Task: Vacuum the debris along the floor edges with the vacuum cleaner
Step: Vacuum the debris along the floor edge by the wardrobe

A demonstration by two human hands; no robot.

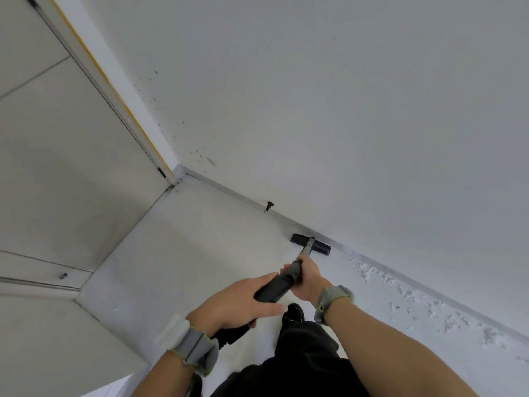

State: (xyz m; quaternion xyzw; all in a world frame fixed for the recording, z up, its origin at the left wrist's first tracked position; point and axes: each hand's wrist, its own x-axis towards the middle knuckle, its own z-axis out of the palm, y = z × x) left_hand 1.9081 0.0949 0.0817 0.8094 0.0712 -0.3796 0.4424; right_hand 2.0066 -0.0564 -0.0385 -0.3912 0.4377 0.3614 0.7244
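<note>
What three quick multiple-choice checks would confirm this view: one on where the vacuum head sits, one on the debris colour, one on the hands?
1. Where is the vacuum head?
A. In the corner by the door
B. Against the baseboard, between the door stop and the debris
C. Mid-floor, away from any wall

2. What colour is the debris along the floor edge?
A. White
B. Black
C. Yellow

3. How is the vacuum cleaner held?
A. By one hand only
B. By neither hand
C. By the left hand and the right hand together

Answers:
1 B: the dark head lies along the baseboard, with the door stop on its corner side and the debris on the other.
2 A: pale white flecks trail beside the baseboard.
3 C: the left hand grips the body and the right hand grips the wand farther down.
</note>
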